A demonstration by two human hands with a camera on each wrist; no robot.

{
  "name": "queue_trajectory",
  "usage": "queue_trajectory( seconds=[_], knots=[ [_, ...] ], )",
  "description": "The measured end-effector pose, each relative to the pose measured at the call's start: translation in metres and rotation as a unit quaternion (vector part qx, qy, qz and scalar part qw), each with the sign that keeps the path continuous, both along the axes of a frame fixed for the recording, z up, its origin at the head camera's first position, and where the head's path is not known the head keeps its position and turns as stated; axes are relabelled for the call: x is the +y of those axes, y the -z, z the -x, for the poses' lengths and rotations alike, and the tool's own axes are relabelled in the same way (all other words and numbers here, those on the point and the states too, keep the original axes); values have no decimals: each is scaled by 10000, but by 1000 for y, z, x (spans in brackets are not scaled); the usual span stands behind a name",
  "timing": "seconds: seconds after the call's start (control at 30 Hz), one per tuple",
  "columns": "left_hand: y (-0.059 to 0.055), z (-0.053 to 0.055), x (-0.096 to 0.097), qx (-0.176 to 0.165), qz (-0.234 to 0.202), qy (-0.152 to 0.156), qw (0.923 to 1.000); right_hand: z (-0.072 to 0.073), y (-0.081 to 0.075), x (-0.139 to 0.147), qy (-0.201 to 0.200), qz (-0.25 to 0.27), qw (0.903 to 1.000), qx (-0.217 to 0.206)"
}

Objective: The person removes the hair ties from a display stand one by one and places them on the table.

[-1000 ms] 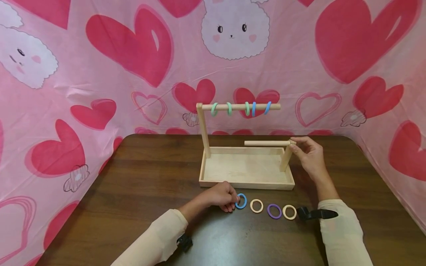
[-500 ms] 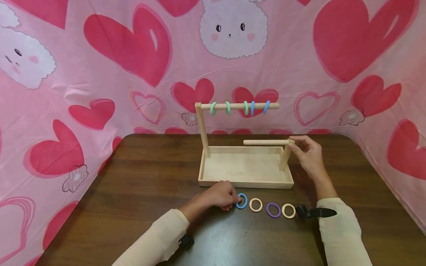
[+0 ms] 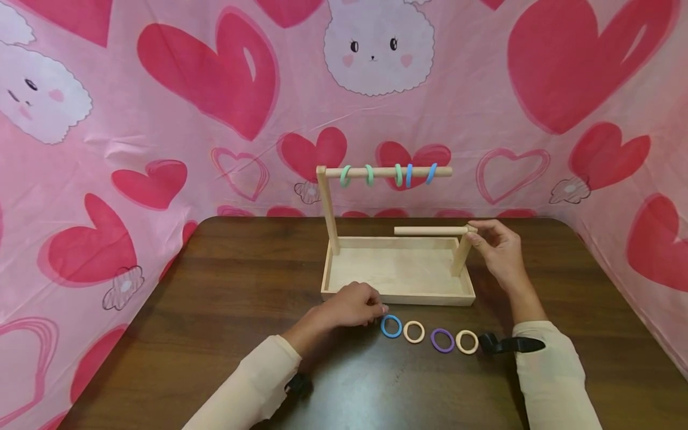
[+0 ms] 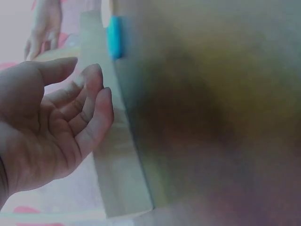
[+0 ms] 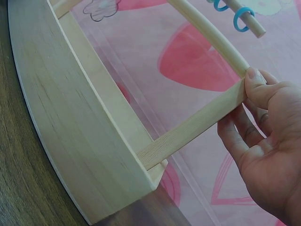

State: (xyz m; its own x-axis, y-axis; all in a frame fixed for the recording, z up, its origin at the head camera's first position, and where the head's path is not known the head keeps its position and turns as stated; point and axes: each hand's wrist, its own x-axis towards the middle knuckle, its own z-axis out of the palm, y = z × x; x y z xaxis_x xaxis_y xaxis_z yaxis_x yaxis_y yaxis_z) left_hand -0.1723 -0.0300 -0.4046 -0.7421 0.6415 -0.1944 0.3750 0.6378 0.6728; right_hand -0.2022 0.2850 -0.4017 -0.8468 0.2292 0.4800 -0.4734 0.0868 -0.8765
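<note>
- Fingers loosely bent and grasping nothing, the left hand (image 3: 352, 306) hangs just beside the blue ring (image 3: 392, 336), which lies on the table (image 3: 215, 298) to the right of its fingertips and a little nearer the person
- Further right of that hand follow a cream ring (image 3: 405, 332), a purple ring (image 3: 433, 341) and a second cream ring (image 3: 467, 353)
- The right hand (image 3: 497, 251) pinches the top of the short upright (image 3: 461, 255), where the lower rod (image 3: 430, 231) joins it and reaches leftward, bare
- Beyond both hands, the upper rod (image 3: 384, 172) carries three green rings (image 3: 369, 176) and two hanging blue rings (image 3: 409, 176)
- A hasty dip of the left fingertips could push the blue ring into its cream neighbour, as the two lie so near each other
- Too hard a push or twist from the right hand could tilt the upright or slide the tray (image 3: 398, 300); a jolt might shake off the hanging blue ring nearest the upper rod's free end
- The left wrist view shows the thumb apart from the fingertips and the blue ring clear of them, which the head view leaves unsure
- The right wrist view shows the thumb's placement on the upright, but none of the table rings; only the head view gives their whole row
</note>
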Motion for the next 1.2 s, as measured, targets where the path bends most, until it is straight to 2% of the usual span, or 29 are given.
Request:
queue_trajectory(
  seconds=[0.13,0.3,0.47,0.67,0.77,0.87,0.97,1.03,1.17,1.2],
  knots=[
    [-10,9,-6,377,-475,8,9982,0,0,0,19,-15,10000,19],
    [-22,19,-12,712,-862,-233,9935,-1,-1,0,66,-73,9999,26],
    [-30,27,-16,899,-1258,-476,9868,-1,-1,1,107,-96,9999,11],
    [-44,38,-25,1061,-1897,-834,9725,-1,1,1,183,-182,9997,-32],
    [-54,44,-31,1156,-2285,-1192,9593,-1,1,1,184,-207,9996,-28],
    [-63,51,-36,1300,-2847,-1502,9378,-2,1,0,140,-181,9997,-3],
    [-71,56,-39,1606,-3503,-1745,9061,-2,1,-1,91,-122,9999,25],
    [-76,59,-40,1960,-3860,-1958,8799,-2,1,-1,74,-110,9999,28],
    [-86,68,-40,2887,-4320,-2465,8181,-3,1,-1,101,-148,9998,21],
    [-87,71,-40,3067,-4376,-2577,8050,-3,1,-1,100,-140,9998,21]
  ],
)
